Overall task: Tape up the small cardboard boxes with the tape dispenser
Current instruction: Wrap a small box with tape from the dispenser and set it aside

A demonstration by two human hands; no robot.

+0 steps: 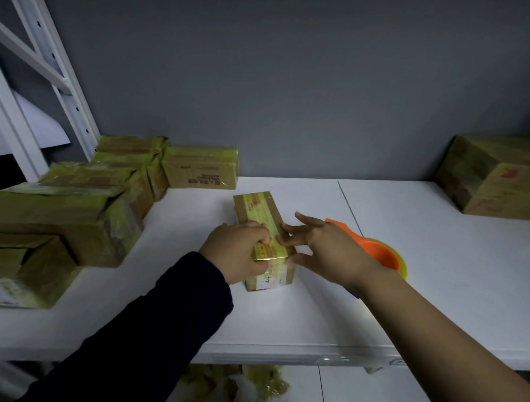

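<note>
A flat dark-grey wall (292, 81) fills the back, dimly lit. Before it runs a white bench (419, 296) in two panels that meet at a thin seam (348, 203). At far left stands a white metal rack upright (62, 82) with punched holes and a slanted brace. Below the bench's front edge lies another white surface (371, 394) — floor or shelf, unclear.

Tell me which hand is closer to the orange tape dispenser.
Right. The right hand sits directly beside the tape dispenser, partly covering it, fingers on the small box. The left hand grips the box's other side, farther away.
</note>
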